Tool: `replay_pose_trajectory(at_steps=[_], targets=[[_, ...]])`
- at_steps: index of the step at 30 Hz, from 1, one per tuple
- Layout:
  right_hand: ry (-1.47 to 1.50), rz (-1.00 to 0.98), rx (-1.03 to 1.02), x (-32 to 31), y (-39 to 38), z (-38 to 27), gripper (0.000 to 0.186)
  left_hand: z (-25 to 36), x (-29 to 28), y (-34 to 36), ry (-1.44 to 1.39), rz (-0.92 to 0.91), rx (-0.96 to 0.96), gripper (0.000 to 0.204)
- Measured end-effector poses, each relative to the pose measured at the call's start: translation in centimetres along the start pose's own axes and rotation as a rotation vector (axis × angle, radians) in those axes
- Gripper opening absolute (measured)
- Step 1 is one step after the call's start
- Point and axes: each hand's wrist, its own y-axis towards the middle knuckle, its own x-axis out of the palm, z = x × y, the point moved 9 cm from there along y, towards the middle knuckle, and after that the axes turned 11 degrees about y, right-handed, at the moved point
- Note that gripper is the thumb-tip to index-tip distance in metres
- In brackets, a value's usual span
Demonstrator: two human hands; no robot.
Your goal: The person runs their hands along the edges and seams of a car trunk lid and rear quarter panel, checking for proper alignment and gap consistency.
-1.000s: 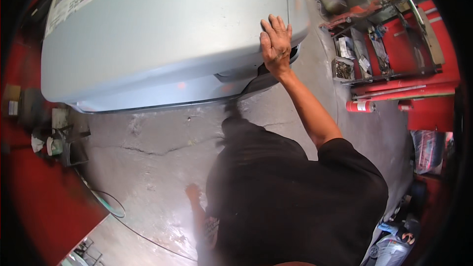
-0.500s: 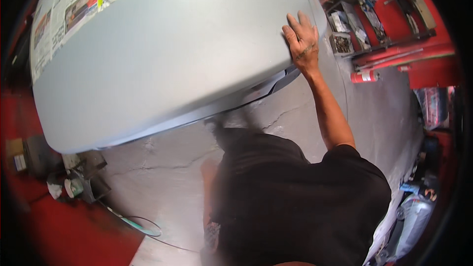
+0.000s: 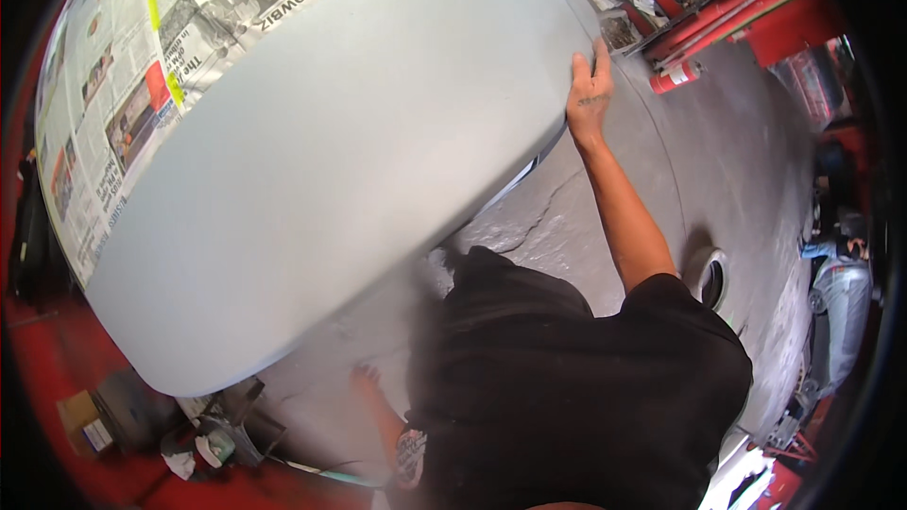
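Note:
A smooth, matte grey car panel (image 3: 359, 142), broad and rounded like a hood, stretches across the view in front of me. My right hand (image 3: 591, 104) rests at its right edge, with fingers stretched out and apart along the border. Marks show on the back of that hand. Lower down, my left hand (image 3: 366, 380) hangs in the air between the panel's near edge and my body. It is somewhat blurred; its fingers look loosely spread, and nothing shows in them.
Newspaper sheets (image 3: 198, 47) fixed with yellow tape cover the far left area. A red cylinder (image 3: 676, 76) and a tyre (image 3: 707, 279) are on the cracked floor to the right. Cardboard boxes (image 3: 85, 423) stand lower left. A car (image 3: 841, 316) appears at the far right.
The view has turned, so the panel lies more steeply and more newspaper shows. My right hand is now further along the edge. My left hand has come out from beside my body.

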Motion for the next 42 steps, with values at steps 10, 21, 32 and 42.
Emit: replay_pose_trajectory(at_steps=[10,21,32,42], targets=[[0.083,0.108,0.092,0.7,-10.6,-3.7,0.065,20.3,-23.0,6.0,-0.364,0.468,0.492,0.050],[-0.364,-0.081,-0.520,4.7,-25.6,-3.8,0.055,43.6,-37.3,-4.9,0.358,1.073,1.027,0.031],[-0.155,-0.058,0.027,5.4,-19.5,-1.3,0.044,44.8,-35.1,-3.4,-0.408,0.564,0.935,0.049],[-0.409,-0.024,-0.043,5.6,-19.0,-2.0,0.048,49.6,-37.7,-3.3,0.372,0.809,0.985,0.053]])
